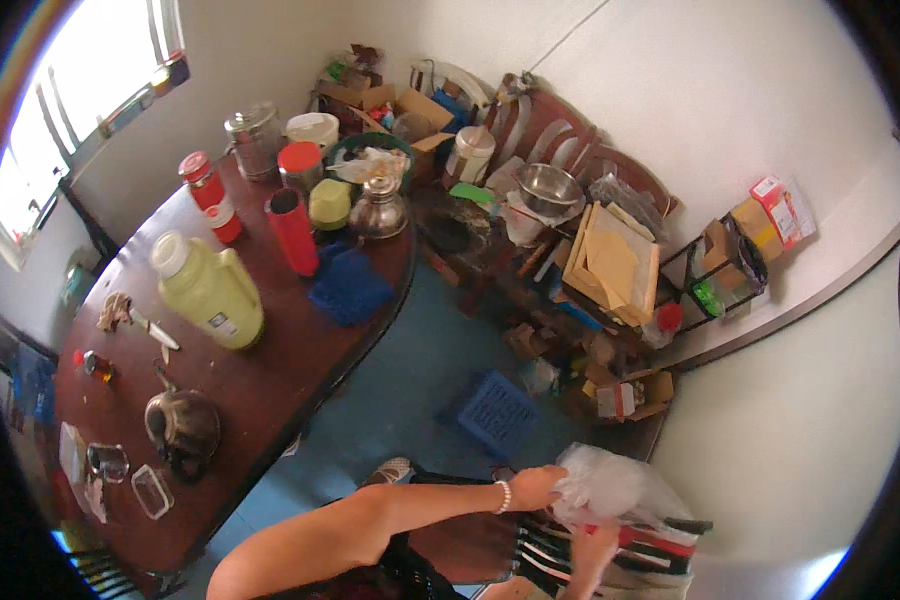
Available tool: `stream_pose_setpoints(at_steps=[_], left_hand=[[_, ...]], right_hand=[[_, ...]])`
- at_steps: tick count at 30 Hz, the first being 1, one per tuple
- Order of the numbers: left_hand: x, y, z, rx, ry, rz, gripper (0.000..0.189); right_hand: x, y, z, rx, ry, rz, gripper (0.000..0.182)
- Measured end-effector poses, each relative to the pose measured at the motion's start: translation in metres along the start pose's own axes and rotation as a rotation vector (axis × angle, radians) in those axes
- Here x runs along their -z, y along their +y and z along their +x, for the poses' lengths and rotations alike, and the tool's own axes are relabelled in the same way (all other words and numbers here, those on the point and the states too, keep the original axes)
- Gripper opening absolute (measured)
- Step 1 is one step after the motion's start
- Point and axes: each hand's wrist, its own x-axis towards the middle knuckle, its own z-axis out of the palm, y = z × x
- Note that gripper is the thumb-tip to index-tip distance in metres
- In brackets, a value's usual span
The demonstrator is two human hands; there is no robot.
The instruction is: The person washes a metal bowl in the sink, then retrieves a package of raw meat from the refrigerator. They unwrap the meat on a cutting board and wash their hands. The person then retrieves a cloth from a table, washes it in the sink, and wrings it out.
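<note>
At the lower right, my left hand (538, 487), with a beaded bracelet at the wrist, is shut on the edge of a clear plastic bag (607, 484). My right hand (595, 551) is lower, at the bag's bottom edge, with something red by its fingers; its grip is blurred. The bag looks crumpled and whitish inside. Beneath it are a chair seat (461, 544) and striped black, white and red fabric (637, 551).
On the left, a dark wooden table (292, 360) bears a green thermos jug (214, 292), a metal kettle (184, 427), red flasks and a blue cloth (351, 285). A blue plastic basket (497, 412) lies on the floor. A cluttered bench with a cardboard box (656, 394) below stands against the wall.
</note>
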Motion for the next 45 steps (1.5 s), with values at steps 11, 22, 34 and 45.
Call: stream_pose_setpoints(at_steps=[11, 22, 34, 45], left_hand=[[0.024, -0.089, -0.377, 0.461, 0.008, 0.237, 0.042], [0.055, -0.069, -0.661, 0.868, 0.638, 0.275, 0.026], [0.129, -0.064, -0.968, 1.087, 1.766, 0.645, 0.028], [0.2, -0.128, -1.05, 1.443, 1.687, 0.396, 0.075]], right_hand=[[-0.08, -0.148, -0.149, 0.705, -0.728, -0.173, 0.04], [-0.129, -0.317, -0.259, 1.344, -0.792, -0.304, 0.033], [-0.201, -0.561, -0.441, 1.146, -0.727, 0.17, 0.055], [-0.279, -0.565, -0.411, 0.647, -0.88, 0.425, 0.01]])
